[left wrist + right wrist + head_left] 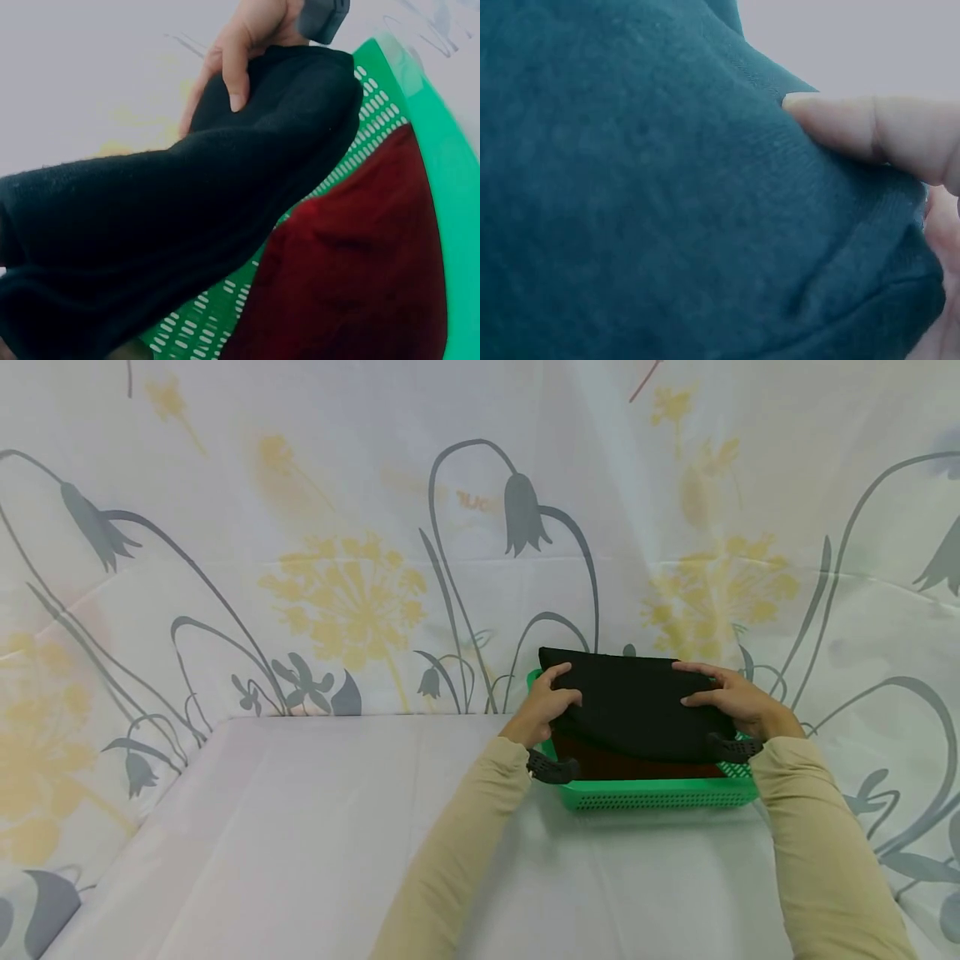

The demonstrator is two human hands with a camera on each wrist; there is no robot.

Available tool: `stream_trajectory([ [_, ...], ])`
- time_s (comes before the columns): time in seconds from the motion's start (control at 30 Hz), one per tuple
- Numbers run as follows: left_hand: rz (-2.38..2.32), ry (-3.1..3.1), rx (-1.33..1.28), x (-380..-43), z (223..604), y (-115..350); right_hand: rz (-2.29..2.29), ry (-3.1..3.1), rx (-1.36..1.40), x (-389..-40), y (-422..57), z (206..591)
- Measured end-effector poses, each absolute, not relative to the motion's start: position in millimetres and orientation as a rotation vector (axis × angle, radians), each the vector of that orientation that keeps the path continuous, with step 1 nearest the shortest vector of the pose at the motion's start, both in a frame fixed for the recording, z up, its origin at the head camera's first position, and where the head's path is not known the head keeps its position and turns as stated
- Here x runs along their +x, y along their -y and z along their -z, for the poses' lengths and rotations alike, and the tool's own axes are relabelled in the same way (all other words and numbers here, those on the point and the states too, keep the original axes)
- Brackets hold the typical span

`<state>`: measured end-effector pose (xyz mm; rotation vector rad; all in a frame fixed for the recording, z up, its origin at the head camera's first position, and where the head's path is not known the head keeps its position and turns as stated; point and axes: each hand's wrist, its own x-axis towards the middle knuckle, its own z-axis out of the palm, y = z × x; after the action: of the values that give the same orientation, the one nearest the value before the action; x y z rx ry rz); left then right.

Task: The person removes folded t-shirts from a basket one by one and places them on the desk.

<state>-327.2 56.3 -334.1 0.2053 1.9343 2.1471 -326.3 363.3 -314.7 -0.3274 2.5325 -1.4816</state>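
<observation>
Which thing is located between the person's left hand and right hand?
Black cloth spans the stretch between the left hand and the right hand, gripped by both; the head view shows this.

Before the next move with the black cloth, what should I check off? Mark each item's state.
1. Left hand gripping the black cloth: ok.
2. Right hand gripping its other end: ok.
3. Dark red cloth lying in the green basket: ok.
4. Black cloth clear of the space above the basket: not ok, it is over it.
5. Black cloth's underside free of the dark red cloth: cannot tell, hidden.
</observation>
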Motion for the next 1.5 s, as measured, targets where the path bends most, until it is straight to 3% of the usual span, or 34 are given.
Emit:
stream_trajectory([
  [1.5,-2.196,-1.806,0.437,-314.2,321.9,-5.4,1.843,-2.498,-0.253,-269.6,-313.8,297.2],
])
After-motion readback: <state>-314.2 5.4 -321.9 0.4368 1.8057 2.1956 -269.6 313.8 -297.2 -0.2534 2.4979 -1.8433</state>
